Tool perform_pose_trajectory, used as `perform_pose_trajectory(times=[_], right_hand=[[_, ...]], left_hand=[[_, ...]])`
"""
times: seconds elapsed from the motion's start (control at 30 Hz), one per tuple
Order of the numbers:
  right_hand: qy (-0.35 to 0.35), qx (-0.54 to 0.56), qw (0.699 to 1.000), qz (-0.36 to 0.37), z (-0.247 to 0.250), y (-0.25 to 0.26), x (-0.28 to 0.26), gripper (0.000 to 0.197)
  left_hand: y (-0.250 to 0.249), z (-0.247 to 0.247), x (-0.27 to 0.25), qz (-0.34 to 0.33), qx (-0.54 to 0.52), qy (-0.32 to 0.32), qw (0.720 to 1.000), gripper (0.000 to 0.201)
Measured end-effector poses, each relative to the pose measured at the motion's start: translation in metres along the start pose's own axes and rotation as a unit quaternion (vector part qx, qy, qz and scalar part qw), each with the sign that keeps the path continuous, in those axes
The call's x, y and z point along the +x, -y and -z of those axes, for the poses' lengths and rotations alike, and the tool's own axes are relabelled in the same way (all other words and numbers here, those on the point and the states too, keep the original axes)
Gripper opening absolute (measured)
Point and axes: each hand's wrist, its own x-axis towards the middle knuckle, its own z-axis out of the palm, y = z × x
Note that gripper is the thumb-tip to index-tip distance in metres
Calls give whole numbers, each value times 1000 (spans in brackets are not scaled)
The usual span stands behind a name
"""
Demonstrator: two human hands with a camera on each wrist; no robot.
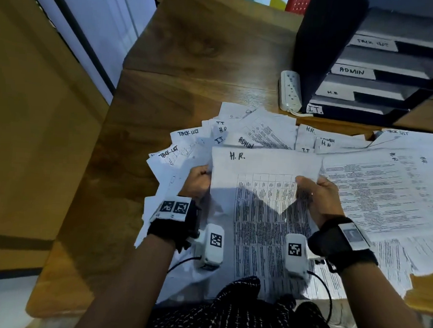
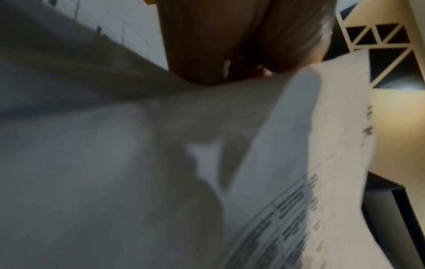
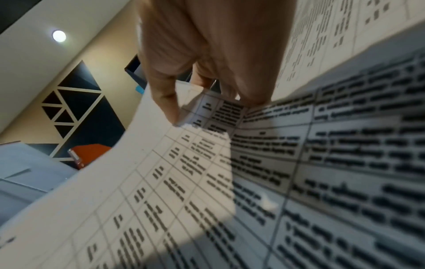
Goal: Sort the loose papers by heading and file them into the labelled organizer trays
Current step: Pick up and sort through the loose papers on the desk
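A white sheet headed "H.R." [image 1: 264, 164], printed with a table, is held up above the desk. My left hand [image 1: 201, 180] pinches its left edge and my right hand [image 1: 317, 194] pinches its right edge, thumb on the printed face. In the right wrist view my right hand [image 3: 207, 63] grips the curved H.R. sheet [image 3: 128, 200]. In the left wrist view my left hand [image 2: 241, 41] holds paper [image 2: 322, 145] at its edge. A dark organizer [image 1: 317, 55] with trays labelled TASK LIST, ADMIN, H.R. and I.T. stands at the back right.
Loose papers [image 1: 251, 133] headed TASK LIST, ADMIN, H.R. and I.T. lie fanned over the wooden desk [image 1: 193, 47]. More printed sheets [image 1: 387, 191] cover the right side. A white power strip [image 1: 289, 91] lies beside the organizer. The desk's left edge drops to the floor.
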Motion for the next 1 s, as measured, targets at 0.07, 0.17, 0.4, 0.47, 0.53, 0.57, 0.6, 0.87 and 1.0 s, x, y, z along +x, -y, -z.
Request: perform_pose_trajectory(times=[0.07,0.17,0.4,0.47,0.53,0.57,0.6,0.87,1.0], right_hand=[[0,41,999,-34,-5,5,1,21],[30,8,999,-36,-8,13,4,26],[30,-58,996,67,-1,18,1,44],[29,-80,994,68,2,12,1,47],[38,-56,997,40,3,8,1,59],[47,-39,998,25,5,5,1,62],[58,-37,998,14,6,3,1,64],[136,-222,963,65,-2,39,-6,33],[123,-252,957,66,-20,47,0,24]], left_hand=[[4,5,1,9,-33,-12,999,33],[1,9,1,42,-79,-6,996,31],[13,56,24,-7,156,-183,971,78],[14,58,21,20,315,-173,933,89],[14,52,18,18,353,-119,928,83],[16,50,18,17,345,-108,932,73],[17,49,18,8,343,-101,934,61],[-42,62,42,-98,317,-73,941,38],[-88,57,60,-148,343,19,927,32]])
